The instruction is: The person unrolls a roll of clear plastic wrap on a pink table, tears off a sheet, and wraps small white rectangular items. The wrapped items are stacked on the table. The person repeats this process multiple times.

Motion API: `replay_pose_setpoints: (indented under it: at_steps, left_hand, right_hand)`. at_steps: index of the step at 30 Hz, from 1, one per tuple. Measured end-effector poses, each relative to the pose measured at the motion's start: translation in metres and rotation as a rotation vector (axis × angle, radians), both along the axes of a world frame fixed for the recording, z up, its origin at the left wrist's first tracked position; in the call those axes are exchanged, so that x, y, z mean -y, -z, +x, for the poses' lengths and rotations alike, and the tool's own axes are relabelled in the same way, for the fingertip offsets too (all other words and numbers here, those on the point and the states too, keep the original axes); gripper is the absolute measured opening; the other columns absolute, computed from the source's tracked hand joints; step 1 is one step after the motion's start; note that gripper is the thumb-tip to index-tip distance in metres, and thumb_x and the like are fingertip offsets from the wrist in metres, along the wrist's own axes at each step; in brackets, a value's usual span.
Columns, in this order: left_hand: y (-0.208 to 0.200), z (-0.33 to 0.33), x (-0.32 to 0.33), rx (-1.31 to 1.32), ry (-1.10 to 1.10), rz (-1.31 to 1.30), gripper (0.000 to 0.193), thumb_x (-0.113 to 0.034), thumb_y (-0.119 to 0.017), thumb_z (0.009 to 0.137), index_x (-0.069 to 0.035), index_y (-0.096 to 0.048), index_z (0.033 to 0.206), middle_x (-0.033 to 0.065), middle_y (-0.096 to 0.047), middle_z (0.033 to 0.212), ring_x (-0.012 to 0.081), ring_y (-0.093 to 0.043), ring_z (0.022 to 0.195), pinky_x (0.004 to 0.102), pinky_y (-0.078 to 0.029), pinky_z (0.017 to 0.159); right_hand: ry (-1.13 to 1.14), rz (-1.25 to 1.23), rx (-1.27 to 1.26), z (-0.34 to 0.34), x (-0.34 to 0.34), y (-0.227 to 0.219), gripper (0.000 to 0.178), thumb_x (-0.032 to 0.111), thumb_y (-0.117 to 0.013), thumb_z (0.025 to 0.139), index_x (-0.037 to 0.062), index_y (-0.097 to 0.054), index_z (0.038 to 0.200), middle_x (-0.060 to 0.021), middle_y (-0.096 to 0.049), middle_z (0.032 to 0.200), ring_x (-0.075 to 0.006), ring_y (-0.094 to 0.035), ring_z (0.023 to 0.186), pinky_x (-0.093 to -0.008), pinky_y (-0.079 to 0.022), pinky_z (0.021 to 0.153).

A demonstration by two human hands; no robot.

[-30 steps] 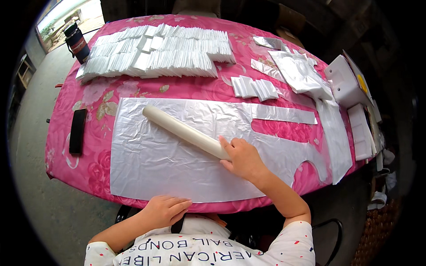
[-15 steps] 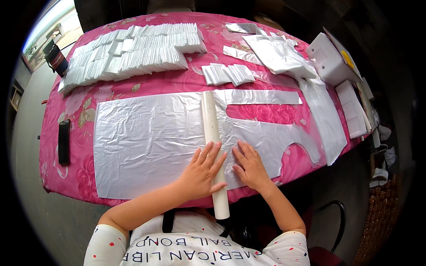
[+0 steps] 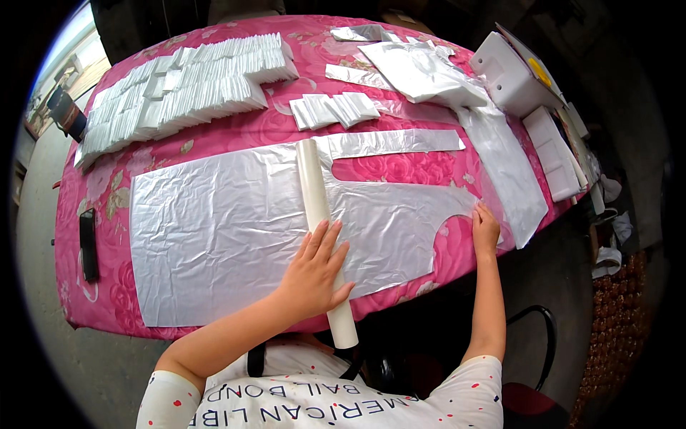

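A thin silvery-white plastic sheet [image 3: 214, 236], cut with straps like a disposable apron, lies spread before me. Across its middle runs a white tube [image 3: 312, 182], its near end jutting past the table edge. My left hand [image 3: 311, 264] rests flat on the tube with fingers stretched out, not wrapped round it. At the right, my right hand [image 3: 486, 227] has its fingers pinched together on the tip of the sheet's curved strap. The upper strap [image 3: 396, 141] lies flat beyond a rounded cut-out.
Long rows of folded white packets [image 3: 179, 86] stand at the far left, with a few more packets [image 3: 334, 110] nearer the middle. Loose plastic sheets [image 3: 425, 71] lie far right beside white boxes [image 3: 511, 75]. A black oblong object [image 3: 88, 244] sits left on the pink floral tablecloth [image 3: 114, 286].
My right hand has moved right from beside the tube to the strap's tip, its fingers closing there. My left hand stays on the tube. The whole view has shifted slightly.
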State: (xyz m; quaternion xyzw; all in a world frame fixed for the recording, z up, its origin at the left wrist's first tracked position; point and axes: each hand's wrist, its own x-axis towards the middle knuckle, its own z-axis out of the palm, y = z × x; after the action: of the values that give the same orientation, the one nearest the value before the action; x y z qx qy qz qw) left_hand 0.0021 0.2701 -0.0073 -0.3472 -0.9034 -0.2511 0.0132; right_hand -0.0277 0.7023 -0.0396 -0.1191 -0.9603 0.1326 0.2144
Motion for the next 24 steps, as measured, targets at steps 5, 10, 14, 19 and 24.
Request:
replay_pose_setpoints:
  at_steps: [5, 10, 14, 19, 24]
  left_hand:
    - [0.0, -0.001, -0.002, 0.001, 0.009, 0.018, 0.061, -0.039, -0.059, 0.078, 0.0, -0.048, 0.124, 0.0221, -0.025, 0.143, 0.04, -0.017, 0.135, 0.0502, -0.023, 0.107]
    - [0.004, 0.005, -0.003, -0.011, -0.055, 0.222, 0.065, -0.034, -0.062, 0.079, -0.001, -0.041, 0.13, 0.0231, -0.024, 0.143, 0.038, -0.021, 0.134, 0.0472, -0.025, 0.107]
    - [-0.011, 0.018, 0.008, 0.685, -0.057, 0.887, 0.062, -0.028, -0.066, 0.081, 0.0, -0.039, 0.129, 0.0213, -0.042, 0.13, 0.0291, -0.043, 0.12, 0.0405, -0.036, 0.099]
    - [-0.008, 0.012, 0.069, 1.301, -0.25, 1.003, 0.033, -0.016, -0.064, 0.085, 0.001, -0.054, 0.111, 0.0101, -0.065, 0.093, 0.0157, -0.063, 0.084, 0.0289, -0.05, 0.073]
    - [0.011, 0.002, 0.152, 1.289, -0.473, 0.944, 0.015, -0.01, -0.062, 0.085, 0.001, -0.062, 0.095, 0.0097, -0.066, 0.087, 0.014, -0.063, 0.074, 0.0262, -0.051, 0.065]
  right_hand:
    - [-0.052, -0.001, -0.178, 0.006, 0.063, -0.035, 0.01, 0.006, -0.067, 0.07, 0.0034, -0.059, 0.075, -0.0127, -0.065, 0.101, -0.0298, -0.06, 0.093, -0.038, -0.046, 0.082]
    - [-0.446, -0.371, -0.065, 0.029, 0.202, -0.076, 0.02, 0.001, -0.068, 0.066, 0.0037, -0.048, 0.07, -0.0097, -0.063, 0.086, -0.0282, -0.06, 0.084, -0.0366, -0.046, 0.075]
    - [-0.715, -0.592, 0.263, 0.066, 0.276, -0.082, 0.017, 0.006, -0.067, 0.07, 0.0043, -0.055, 0.082, -0.0093, -0.061, 0.088, -0.0271, -0.059, 0.083, -0.0335, -0.048, 0.072]
    - [-0.997, -0.445, 0.186, 0.094, 0.304, -0.08, 0.031, 0.017, -0.071, 0.071, 0.0048, -0.059, 0.097, -0.008, -0.06, 0.098, -0.0253, -0.059, 0.085, -0.0338, -0.048, 0.072]
    - [-0.494, -0.093, 0.151, 0.125, 0.291, -0.079, 0.046, 0.039, -0.074, 0.069, 0.0043, -0.057, 0.093, -0.0096, -0.056, 0.09, -0.0276, -0.057, 0.076, -0.037, -0.048, 0.06]
